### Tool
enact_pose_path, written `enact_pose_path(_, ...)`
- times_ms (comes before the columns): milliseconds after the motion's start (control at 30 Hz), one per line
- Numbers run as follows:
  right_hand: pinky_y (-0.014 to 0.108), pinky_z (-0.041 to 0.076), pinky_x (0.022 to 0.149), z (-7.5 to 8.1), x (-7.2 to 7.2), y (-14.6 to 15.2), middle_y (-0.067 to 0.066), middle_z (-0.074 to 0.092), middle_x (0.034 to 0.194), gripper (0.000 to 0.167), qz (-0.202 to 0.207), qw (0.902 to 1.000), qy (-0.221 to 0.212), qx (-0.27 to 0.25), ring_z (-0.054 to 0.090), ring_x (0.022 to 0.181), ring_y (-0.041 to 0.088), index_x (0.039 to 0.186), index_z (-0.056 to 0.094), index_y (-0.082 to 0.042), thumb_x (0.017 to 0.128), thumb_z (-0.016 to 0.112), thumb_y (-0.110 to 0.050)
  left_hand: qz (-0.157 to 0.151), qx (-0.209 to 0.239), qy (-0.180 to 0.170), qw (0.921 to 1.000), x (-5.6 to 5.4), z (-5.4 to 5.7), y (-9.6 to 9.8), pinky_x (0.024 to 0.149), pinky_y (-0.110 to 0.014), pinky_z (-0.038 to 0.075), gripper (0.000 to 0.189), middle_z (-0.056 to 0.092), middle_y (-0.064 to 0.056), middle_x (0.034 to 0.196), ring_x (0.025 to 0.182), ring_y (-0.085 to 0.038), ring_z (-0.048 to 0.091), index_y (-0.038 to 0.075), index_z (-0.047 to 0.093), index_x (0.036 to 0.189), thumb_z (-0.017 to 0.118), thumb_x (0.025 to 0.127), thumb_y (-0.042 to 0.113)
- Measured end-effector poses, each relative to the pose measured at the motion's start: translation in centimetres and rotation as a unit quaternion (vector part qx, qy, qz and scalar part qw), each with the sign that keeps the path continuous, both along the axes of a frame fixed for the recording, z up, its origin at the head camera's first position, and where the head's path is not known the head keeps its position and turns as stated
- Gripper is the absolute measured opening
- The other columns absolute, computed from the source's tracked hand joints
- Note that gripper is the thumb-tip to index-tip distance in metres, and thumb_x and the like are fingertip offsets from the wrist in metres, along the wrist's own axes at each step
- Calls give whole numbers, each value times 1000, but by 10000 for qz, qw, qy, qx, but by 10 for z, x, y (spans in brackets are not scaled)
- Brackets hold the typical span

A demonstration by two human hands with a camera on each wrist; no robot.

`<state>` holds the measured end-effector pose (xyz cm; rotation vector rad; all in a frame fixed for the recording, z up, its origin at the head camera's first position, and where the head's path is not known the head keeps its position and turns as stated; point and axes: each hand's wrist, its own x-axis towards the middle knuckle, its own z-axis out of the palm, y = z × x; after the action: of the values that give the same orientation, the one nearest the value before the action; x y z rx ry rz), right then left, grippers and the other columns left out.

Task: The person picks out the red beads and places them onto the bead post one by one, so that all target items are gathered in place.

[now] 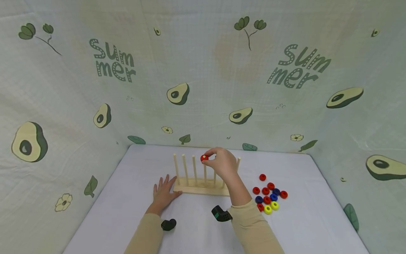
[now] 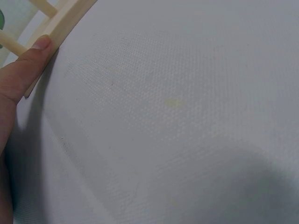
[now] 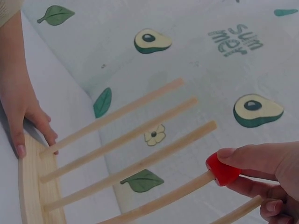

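Observation:
A light wooden rack, a long flat base (image 1: 203, 191) with several upright pegs (image 1: 185, 170), stands mid-table. My right hand (image 1: 224, 164) pinches a red ring (image 3: 223, 169) between thumb and fingers at the top of one peg. In the right wrist view the peg's end runs into the ring's hole. My left hand (image 1: 163, 194) lies at the left end of the base, its fingers spread and fairly straight. Its thumb (image 2: 41, 44) rests on the base in the left wrist view. Some pegs on the right are partly hidden behind my right hand and wrist.
Right of the rack lie loose rings: several red ones (image 1: 262, 177), a few dark blue ones (image 1: 274, 197) and two yellow ones (image 1: 268, 210). A white cloth covers the table (image 1: 196, 225). Behind it hangs a pale curtain (image 1: 203, 116) printed with avocados.

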<state>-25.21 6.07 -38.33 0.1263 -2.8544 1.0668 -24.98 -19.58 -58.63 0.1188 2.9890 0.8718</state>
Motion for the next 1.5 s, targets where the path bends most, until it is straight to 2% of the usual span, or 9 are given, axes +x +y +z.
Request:
enact_pose_path(433,33,46,68,0,-1,0,-5,70,108,26,88,9999,-32,145,64,94,21,100,77,-22,77,84,-31,15,4,-52,10000,1,0,2,110,-67,0,78,20,-24,157,143,-49,6,13,42,148,72,85,47)
enact_pose_path(667,33,47,68,2,-1,2,-9,70,101,21,180,9997,4,155,64,90,19,98,77,-23,79,82,-28,21,-43,-24,10000,0,1,3,110,-66,0,78,21,-23,157,143,-48,7,14,42,148,71,85,48)
enact_pose_path(867,35,49,72,1,2,4,-7,69,103,22,244,9997,84,22,63,93,20,101,76,-21,80,81,-26,12,-20,-61,10000,0,2,3,110,-66,-1,77,20,-24,157,143,-49,7,13,42,148,71,85,47)
enact_pose_path(1033,36,48,73,-2,5,6,-4,68,104,24,379,9989,247,-117,60,87,18,102,75,-17,80,81,-25,9,16,-79,10000,2,3,4,109,-67,0,77,21,-25,156,143,-50,7,12,42,148,71,86,46)
enact_pose_path(1267,31,40,57,-2,9,12,-2,56,77,22,684,9959,441,-381,48,64,15,100,75,-12,80,82,-19,-4,-12,-38,10000,4,2,3,109,-67,0,77,20,-25,157,143,-50,7,12,42,148,71,86,46)
enact_pose_path(1367,30,40,56,-2,11,15,0,53,73,20,760,9947,484,-485,47,62,15,100,75,-11,81,81,-18,-11,-16,-39,10000,4,2,3,109,-67,0,77,21,-25,157,143,-50,7,13,42,148,70,86,47)
enact_pose_path(1500,31,44,60,0,14,17,-1,57,79,19,840,9929,594,-595,51,70,16,100,74,-8,83,79,-16,-10,-55,-17,10000,5,4,4,109,-67,0,76,21,-25,156,143,-50,8,13,42,148,70,86,48)
